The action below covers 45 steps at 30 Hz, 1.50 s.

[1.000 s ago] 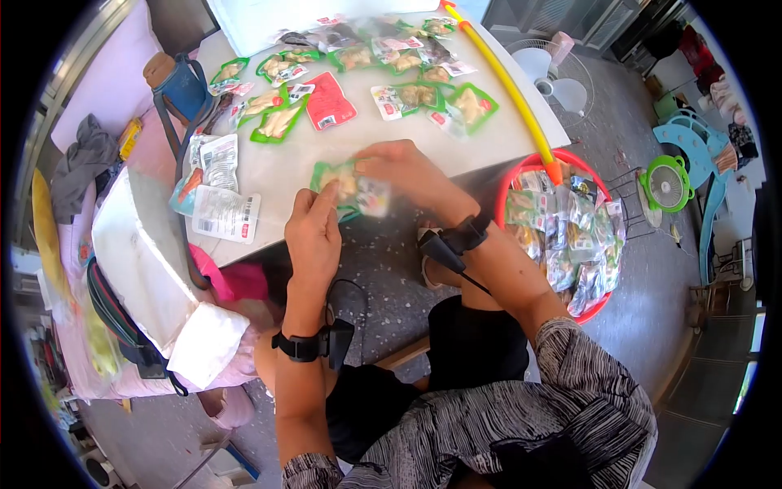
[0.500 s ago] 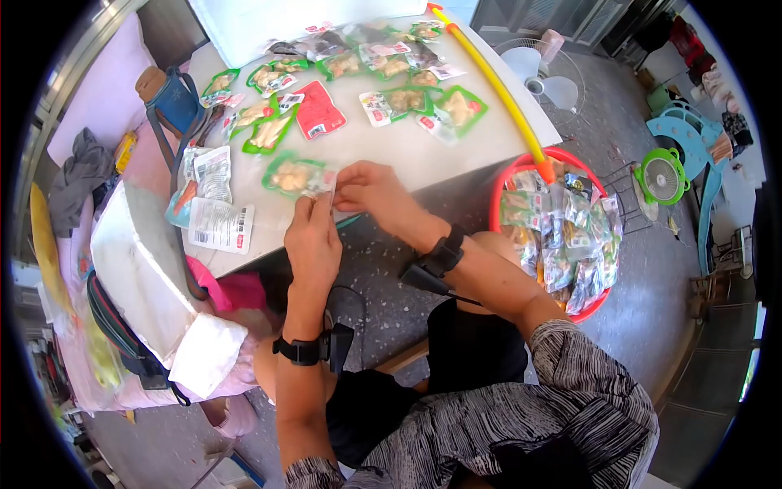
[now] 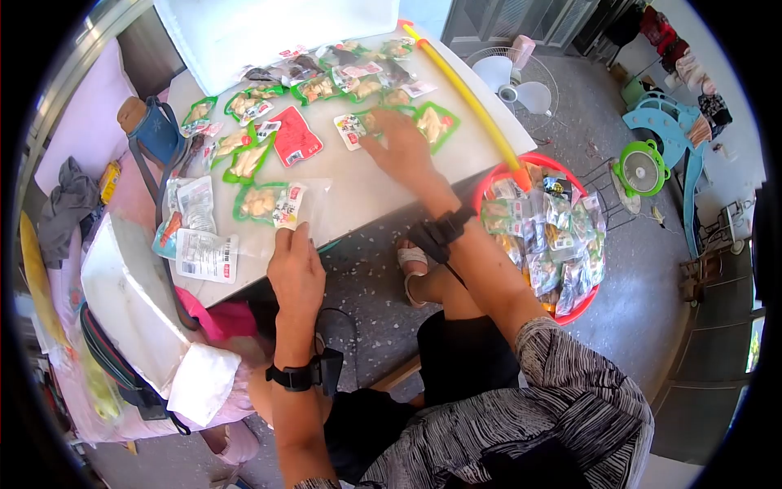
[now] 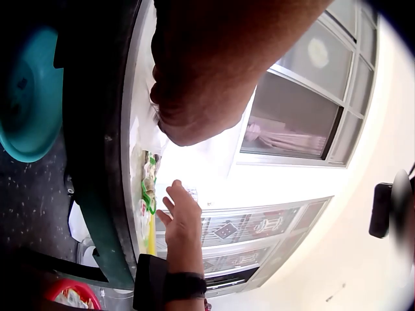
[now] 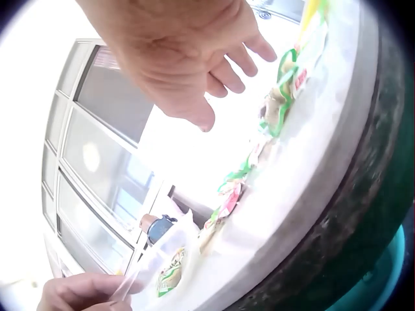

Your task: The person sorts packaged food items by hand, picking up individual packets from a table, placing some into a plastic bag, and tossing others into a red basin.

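My left hand (image 3: 297, 273) pinches the edge of a clear plastic bag (image 3: 316, 196) at the table's near edge. Within the bag shows a green-edged food packet (image 3: 257, 201) with pale pieces and a white label. In the right wrist view, the bag (image 5: 188, 259) stands up from the left fingers (image 5: 91, 288). Farther right, my right hand (image 3: 403, 155) reaches over the table with nothing in it, its fingers spread and slightly bent. Beneath it lies a green packet with a white label (image 3: 349, 130), partly hidden, beside another green-edged packet (image 3: 436, 126).
Several food packets lie across the white table (image 3: 342, 213), with a red packet (image 3: 297, 137) among them. White-backed packets (image 3: 206, 255) are at the left. A yellow tube (image 3: 468, 94) runs along the right edge, above a red basin (image 3: 599, 281) full of packets. A blue flask (image 3: 152, 130) stands left.
The packet went from between both hands to the table's left part, with the clear bag around it. My right hand let go and moved away toward the far packets; the left keeps its pinch.
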{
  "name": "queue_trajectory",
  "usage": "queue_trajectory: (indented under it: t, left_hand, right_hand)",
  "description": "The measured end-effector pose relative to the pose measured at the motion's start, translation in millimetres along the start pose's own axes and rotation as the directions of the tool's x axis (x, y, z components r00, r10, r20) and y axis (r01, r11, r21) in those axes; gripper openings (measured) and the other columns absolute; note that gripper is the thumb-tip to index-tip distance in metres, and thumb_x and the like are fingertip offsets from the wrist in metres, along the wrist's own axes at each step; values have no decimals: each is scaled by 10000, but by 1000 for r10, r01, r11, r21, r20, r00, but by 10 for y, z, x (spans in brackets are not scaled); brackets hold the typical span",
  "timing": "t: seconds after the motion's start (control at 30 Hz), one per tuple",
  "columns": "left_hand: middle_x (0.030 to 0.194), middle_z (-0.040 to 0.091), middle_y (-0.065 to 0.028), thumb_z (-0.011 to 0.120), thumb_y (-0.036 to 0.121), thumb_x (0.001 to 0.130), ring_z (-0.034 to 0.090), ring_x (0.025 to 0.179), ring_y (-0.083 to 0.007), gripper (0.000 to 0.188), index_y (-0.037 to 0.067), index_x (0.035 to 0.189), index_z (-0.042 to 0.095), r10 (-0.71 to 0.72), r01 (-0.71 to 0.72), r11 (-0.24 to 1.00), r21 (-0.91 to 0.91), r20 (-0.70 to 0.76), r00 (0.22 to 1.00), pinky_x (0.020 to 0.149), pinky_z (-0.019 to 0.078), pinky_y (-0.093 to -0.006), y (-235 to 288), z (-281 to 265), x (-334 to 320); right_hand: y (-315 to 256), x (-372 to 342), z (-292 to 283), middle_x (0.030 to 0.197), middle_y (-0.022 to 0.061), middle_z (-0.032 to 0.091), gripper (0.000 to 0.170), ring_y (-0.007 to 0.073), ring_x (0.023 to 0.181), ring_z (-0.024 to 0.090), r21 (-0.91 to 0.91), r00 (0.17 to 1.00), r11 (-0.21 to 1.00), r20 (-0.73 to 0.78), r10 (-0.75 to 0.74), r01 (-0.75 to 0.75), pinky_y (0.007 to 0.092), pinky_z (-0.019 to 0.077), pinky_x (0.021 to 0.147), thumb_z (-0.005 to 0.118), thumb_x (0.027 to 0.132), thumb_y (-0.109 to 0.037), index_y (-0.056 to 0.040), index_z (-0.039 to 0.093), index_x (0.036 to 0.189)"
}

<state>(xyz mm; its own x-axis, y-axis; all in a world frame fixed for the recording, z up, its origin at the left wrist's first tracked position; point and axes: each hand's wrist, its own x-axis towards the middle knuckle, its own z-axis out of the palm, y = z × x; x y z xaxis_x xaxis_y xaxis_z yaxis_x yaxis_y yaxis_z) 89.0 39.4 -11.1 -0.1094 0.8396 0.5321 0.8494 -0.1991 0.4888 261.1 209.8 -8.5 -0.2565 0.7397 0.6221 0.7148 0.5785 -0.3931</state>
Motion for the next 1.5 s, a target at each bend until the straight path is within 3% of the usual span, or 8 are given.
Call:
queue_trajectory:
  t: [0.23, 0.33, 0.43, 0.53, 0.67, 0.77, 1.0, 1.5]
  left_hand:
    - [796, 490, -154, 524, -26, 737, 529, 648, -346, 212, -3, 946, 557, 16, -14, 999, 36, -45, 999, 544, 423, -408, -47, -47, 24]
    - [794, 490, -153, 525, -29, 737, 530, 642, -343, 210, -2, 942, 559, 9, -8, 1000, 26, -62, 998, 541, 422, -407, -72, -82, 30]
    - [789, 492, -152, 528, -29, 735, 530, 627, -340, 208, -2, 939, 560, 16, -14, 999, 30, -75, 997, 535, 421, -405, -71, -93, 33]
    - [779, 493, -150, 539, -22, 732, 530, 607, -336, 205, -2, 935, 558, -5, 7, 1000, 24, -81, 997, 523, 421, -402, -65, -94, 24]
    - [765, 499, -141, 559, -1, 729, 533, 585, -326, 193, 6, 921, 562, -49, 51, 998, 19, -87, 995, 507, 422, -396, -54, -84, 2]
    - [753, 499, -130, 573, 16, 730, 537, 577, -312, 169, 18, 899, 568, -37, 38, 999, 8, -113, 993, 502, 423, -389, -53, -65, 2]
    - [699, 491, -115, 579, 43, 746, 529, 528, -298, 98, 30, 843, 584, -53, 62, 997, 52, -170, 984, 469, 411, -371, -18, -114, 18]
    - [710, 495, -96, 570, 7, 713, 547, 577, -259, 162, 4, 873, 594, 50, -29, 990, 140, -153, 987, 479, 437, -338, 51, -91, 3]
  right_hand:
    - [-285, -166, 37, 1113, 112, 552, 472, 355, 1110, 432, -221, 932, 929, 279, -231, 297, 507, 345, 863, 445, 847, -415, -51, 500, 1144]
    - [-389, -273, -277, 1031, 118, 581, 398, 309, 992, 516, 217, 846, 976, 526, -91, -31, 450, 414, 768, 456, 848, -374, -43, 554, 1047]
    - [-240, -290, -362, 933, 138, 590, 320, 279, 888, 548, 88, 770, 994, 630, -105, 63, 410, 446, 664, 527, 808, -328, -37, 577, 932]
    - [-327, -286, -384, 864, 156, 586, 307, 284, 846, 559, 24, 934, 957, 226, 277, -290, 398, 454, 632, 607, 743, -294, -25, 563, 883]
    - [-284, -362, -221, 775, 169, 580, 439, 308, 757, 576, -219, 970, 965, 165, 180, -141, 380, 454, 652, 703, 613, -312, 5, 552, 877]
    - [-331, -277, -306, 751, 161, 580, 424, 276, 718, 577, 16, 818, 917, 458, 347, -398, 342, 452, 649, 717, 582, -267, 22, 565, 853]
    - [-517, -213, -718, 768, 53, 613, 305, 90, 691, 536, 648, 809, 494, 530, 254, -579, 245, 433, 594, 719, 629, -140, 22, 615, 865]
    - [-692, -238, -560, 749, 36, 602, 371, 69, 591, 526, 391, 491, 503, 867, 79, -771, 204, 393, 507, 675, 678, -205, 26, 603, 959]
